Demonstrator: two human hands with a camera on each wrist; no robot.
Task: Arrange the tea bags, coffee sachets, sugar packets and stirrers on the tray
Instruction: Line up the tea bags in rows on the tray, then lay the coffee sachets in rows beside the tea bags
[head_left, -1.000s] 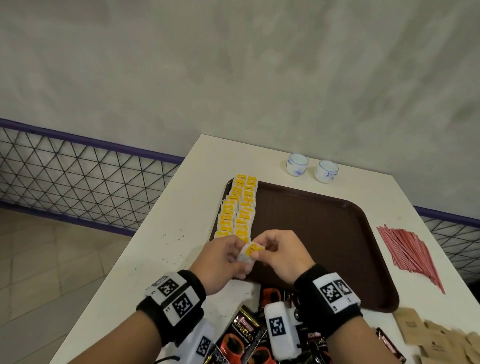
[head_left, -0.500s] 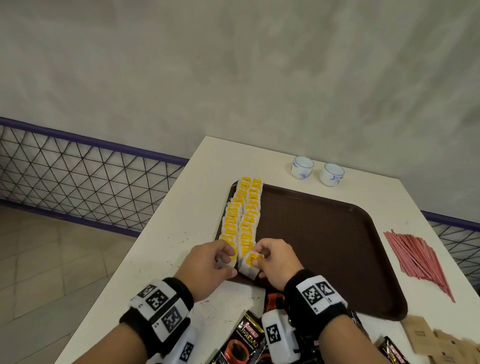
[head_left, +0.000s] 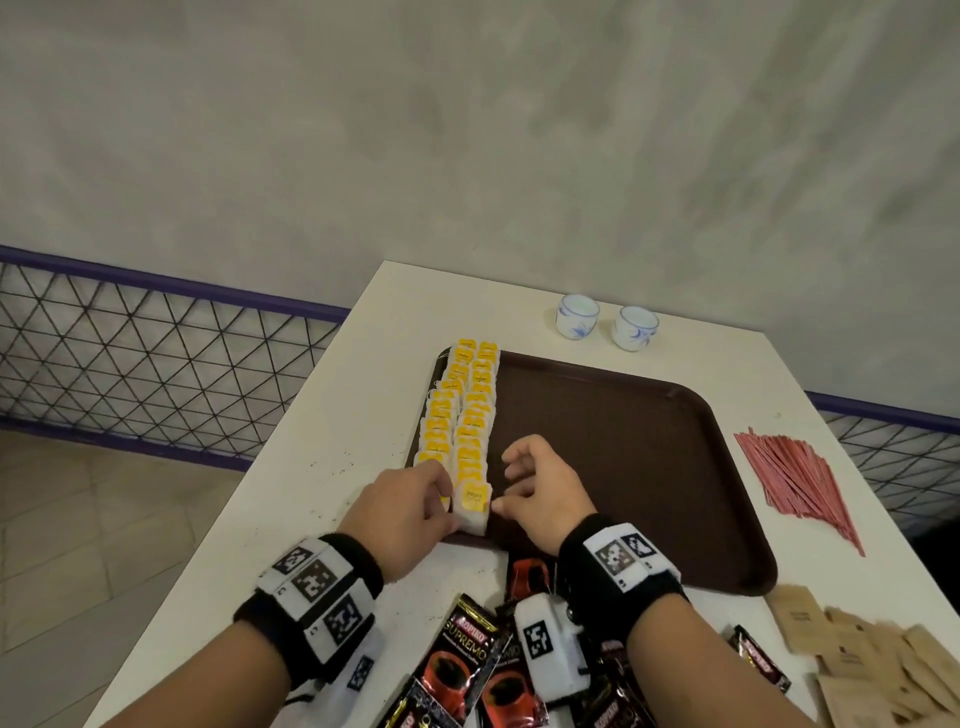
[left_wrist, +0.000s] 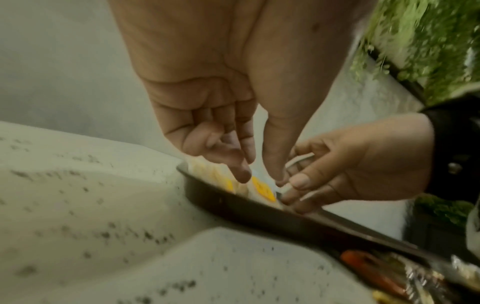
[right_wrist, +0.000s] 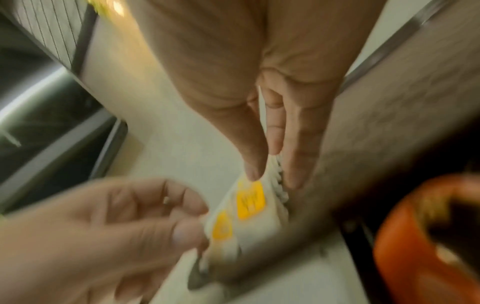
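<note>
I am setting the nearest tea bag at the near end of the right-hand row, on the front left corner of the brown tray; its yellow tag faces up and its lower edge lies over the tray's near rim. My left hand pinches its left edge with curled fingers, and my right hand touches its right edge with thumb and fingertip, the other fingers loosely bent; the right wrist view shows that thumb on the bag's corner. Behind it the tea bags run in two overlapping rows along the tray's left side up to the far rim, so I judge the tea part nearly or fully done. The rest of the tray is bare. Still off it, on the surface: the coffee sachets heaped by my wrists, the brown sugar packets at the near right, and the red stirrers fanned out to the tray's right. Two small cups stand beyond the far rim.
</note>
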